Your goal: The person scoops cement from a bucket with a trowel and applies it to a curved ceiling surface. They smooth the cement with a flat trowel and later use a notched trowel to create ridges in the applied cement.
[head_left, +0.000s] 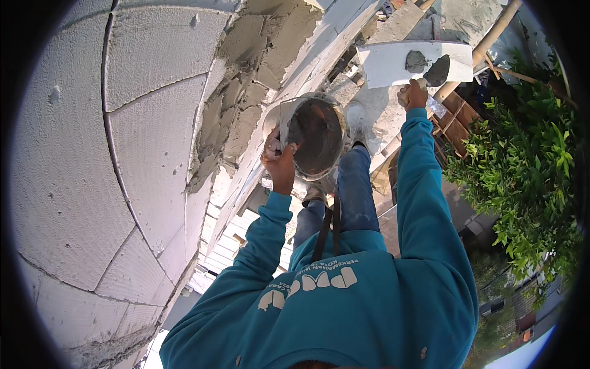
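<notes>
1. The pale block wall [150, 135] filled 8 to 11 o'clock; no writing could be read on it.
2. A leafy shrub [522, 166] stood at 3 o'clock, well apart from the work.
3. At 11 o'clock, a rough coat of grey mortar [236, 92] ran along the wall's edge.
4. The teal sweatshirt [362, 295], at 6 o'clock, carried white lettering, upside down in this view; no brand was identified.
5. A wide white plate [381, 64] lay between 1 and 2 o'clock, bearing grey smears. It seemed held out there to keep it away from the body; whether it was a blade or a separate board could not be told.
6. The bucket [342, 144], grey-coated inside, sat just past 12 o'clock, near the legs and wall, probably for easy reach.
7. The left grip [280, 160] grasped its rim at the bucket's 8 o'clock, apparently steadying it.
8. The right grip [416, 96] was clenched around a pale trowel handle [421, 82].
</notes>
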Motion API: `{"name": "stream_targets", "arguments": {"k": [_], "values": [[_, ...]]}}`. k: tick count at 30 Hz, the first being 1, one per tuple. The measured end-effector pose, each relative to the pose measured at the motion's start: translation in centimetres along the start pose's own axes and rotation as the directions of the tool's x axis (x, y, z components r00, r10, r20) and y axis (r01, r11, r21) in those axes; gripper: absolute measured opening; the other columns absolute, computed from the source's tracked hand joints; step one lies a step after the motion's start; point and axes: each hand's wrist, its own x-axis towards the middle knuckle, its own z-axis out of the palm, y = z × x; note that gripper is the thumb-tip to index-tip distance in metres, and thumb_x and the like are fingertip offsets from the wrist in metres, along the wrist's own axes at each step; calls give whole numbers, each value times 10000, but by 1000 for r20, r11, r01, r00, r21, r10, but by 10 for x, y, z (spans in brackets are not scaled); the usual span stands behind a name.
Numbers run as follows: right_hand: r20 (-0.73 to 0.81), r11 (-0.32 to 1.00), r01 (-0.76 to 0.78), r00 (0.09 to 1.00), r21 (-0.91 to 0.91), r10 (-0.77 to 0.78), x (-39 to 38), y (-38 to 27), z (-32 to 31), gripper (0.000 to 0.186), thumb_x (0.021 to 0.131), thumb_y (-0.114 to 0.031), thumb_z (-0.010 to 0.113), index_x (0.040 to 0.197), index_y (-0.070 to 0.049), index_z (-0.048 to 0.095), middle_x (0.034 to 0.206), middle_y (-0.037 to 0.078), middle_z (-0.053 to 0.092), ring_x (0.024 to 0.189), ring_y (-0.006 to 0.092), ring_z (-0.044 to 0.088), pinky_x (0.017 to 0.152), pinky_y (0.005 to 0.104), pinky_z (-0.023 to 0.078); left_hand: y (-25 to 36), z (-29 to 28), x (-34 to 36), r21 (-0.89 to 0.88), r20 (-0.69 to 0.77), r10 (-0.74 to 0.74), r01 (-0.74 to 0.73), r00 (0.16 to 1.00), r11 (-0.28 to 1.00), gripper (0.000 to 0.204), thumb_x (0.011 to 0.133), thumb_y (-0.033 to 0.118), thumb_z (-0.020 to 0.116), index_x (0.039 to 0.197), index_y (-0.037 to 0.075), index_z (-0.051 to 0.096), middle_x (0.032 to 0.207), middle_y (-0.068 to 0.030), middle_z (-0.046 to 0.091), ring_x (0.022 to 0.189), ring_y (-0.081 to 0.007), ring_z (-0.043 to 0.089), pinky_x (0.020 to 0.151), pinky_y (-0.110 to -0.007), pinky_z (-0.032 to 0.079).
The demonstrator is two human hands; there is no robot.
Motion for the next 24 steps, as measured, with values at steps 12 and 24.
{"name": "stream_targets", "arguments": {"k": [12, 24], "values": [[544, 975, -48, 823, -216, 161, -303, -65, -121, 306, 915, -146, 594, 1192, -75, 487, 684, 17, 459, 518, 109, 490, 411, 284, 444, 42, -45, -7, -466, -3, 63, -57, 998, 883, 228, 708, -119, 600, 913, -19, 608, 1026, -78, 657, 816, -118, 595, 750, -257, 496], [868, -367, 792, 486, -487, -102, -467, -69, -35, 413, 830, -172, 648, 1110, 10, 405, 762, 248, 626, 705, 432, 631, 615, 510, 504, 171, -118, -67, -353, 112, 554, -488, 825, 798, 51, 630, -86, 587, 664, -54, 566, 1082, -187, 673, 1072, -267, 628, 916, -353, 461]]}}
